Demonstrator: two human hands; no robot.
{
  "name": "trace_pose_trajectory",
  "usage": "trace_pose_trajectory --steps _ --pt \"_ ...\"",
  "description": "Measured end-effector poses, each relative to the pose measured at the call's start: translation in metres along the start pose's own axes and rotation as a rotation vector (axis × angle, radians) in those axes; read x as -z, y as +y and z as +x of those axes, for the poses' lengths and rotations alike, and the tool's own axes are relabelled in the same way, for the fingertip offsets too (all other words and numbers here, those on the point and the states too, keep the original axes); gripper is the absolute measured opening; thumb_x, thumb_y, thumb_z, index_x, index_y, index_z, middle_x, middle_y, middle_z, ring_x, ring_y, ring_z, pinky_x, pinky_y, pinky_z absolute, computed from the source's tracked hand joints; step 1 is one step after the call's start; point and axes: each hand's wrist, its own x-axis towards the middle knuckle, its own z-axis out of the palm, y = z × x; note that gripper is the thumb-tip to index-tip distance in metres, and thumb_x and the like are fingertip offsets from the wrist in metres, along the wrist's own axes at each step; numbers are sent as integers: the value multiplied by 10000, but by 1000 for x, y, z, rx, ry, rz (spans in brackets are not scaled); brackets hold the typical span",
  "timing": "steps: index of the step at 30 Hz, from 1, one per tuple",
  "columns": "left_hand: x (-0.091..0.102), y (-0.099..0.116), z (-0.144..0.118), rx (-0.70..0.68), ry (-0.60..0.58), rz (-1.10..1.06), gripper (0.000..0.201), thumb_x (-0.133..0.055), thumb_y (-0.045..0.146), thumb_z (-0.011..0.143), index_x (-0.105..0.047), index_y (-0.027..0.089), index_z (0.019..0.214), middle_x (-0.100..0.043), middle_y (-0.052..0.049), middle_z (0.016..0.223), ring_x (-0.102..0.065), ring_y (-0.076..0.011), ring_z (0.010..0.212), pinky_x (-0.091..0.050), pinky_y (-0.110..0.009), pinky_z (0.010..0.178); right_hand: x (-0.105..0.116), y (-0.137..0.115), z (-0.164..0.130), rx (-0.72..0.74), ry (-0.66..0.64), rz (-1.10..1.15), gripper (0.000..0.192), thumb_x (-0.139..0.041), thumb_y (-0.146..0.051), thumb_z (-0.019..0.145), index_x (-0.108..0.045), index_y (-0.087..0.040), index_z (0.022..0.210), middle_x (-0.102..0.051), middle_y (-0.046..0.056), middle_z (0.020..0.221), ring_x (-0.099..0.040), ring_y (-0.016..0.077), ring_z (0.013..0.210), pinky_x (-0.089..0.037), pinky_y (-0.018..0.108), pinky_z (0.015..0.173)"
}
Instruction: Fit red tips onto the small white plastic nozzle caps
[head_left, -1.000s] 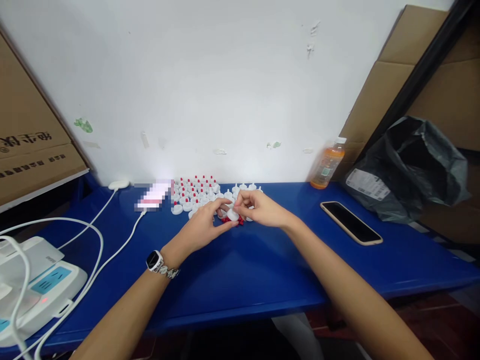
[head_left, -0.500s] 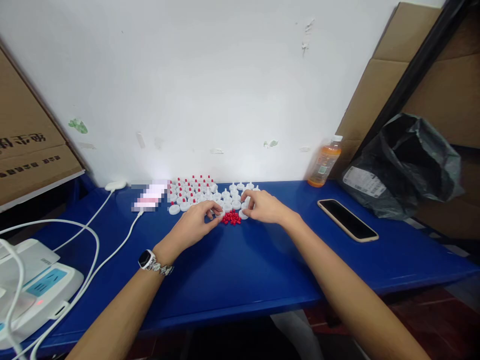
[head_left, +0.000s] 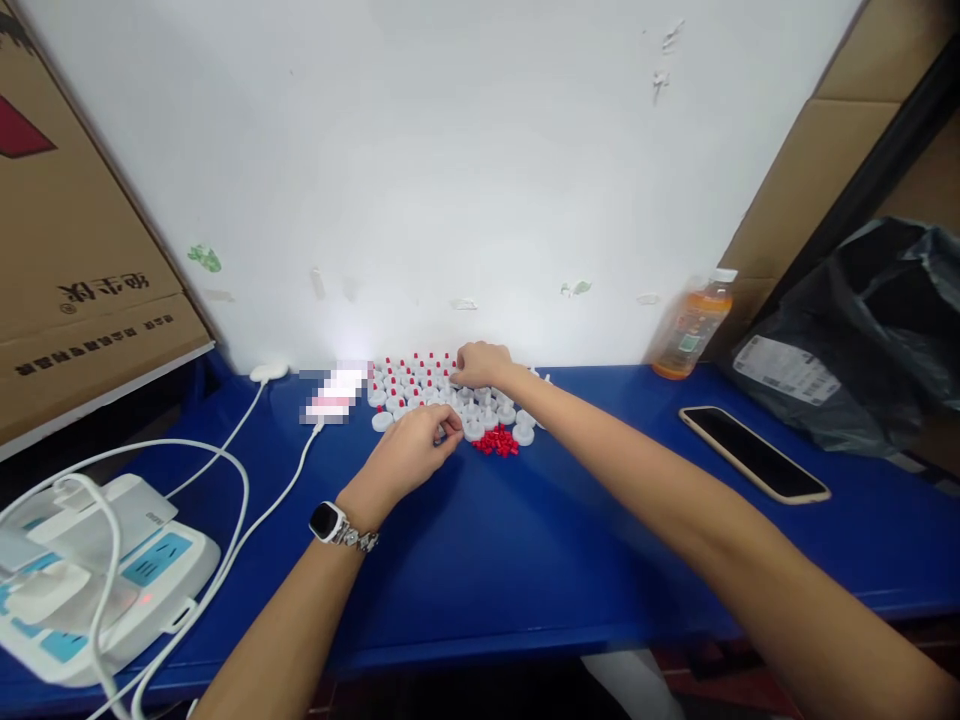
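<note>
Right now my right hand [head_left: 480, 362] reaches over the red-tipped white caps [head_left: 411, 378] at the back of the table [head_left: 525, 540], fingers curled on one; I cannot tell if it grips. My left hand [head_left: 412, 455] pinches something small beside the loose red plugs [head_left: 496, 443]. These look light, stiff, slippery: best pinched at the rim.

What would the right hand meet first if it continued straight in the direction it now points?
The right hand reaches toward the back left, over the white caps with red tips. Going straight on, it would probably meet those caps first, then the white wall behind them. Depth is hard to judge here.
</note>
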Motion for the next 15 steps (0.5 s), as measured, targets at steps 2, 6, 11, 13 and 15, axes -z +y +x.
trace_pose_trajectory --steps 2,6,11,13,15 --pt "1 -1 0 7 0 4 140 -562 324 892 -660 224 906 -705 -39 902 -640 -200 797 -463 -292 657 -3 -4 9 -20 -22 -1 287 -684 -328 730 -723 -176 971 -728 138 1078 -679 290 983 -495 378 831" --pt "2 -1 1 23 4 13 195 -521 360 925 -650 217 902 -700 -43 895 -641 -207 802 -466 -308 665 1 1 5 -35 16 21 273 -693 -346 740 -715 -198 969 -724 118 1086 -671 279 1002 -490 377 848" --pt "-5 5 2 71 141 -57 303 -430 421 984 -566 199 1139 -673 -79 1074 -641 -203 827 -496 -347 728 7 17 -40 38 223 458 317 -668 -446 810 -676 -220 1031 -738 55 1003 -672 209 891 -490 348 814" --pt "-9 10 2 85 234 -91 405 -458 445 976 -468 188 1289 -634 -102 1176 -635 -206 861 -511 -376 781 2 17 -65 125 252 763 305 -654 -465 831 -675 -190 962 -738 59 945 -668 178 825 -499 311 765" --pt "-15 17 1 55 285 -91 475 -490 440 968 -406 180 1357 -598 -119 1230 -626 -222 936 -515 -403 845 -4 14 -89 161 238 1019 337 -687 -494 802 -657 -171 893 -731 66 871 -660 168 765 -502 290 706"
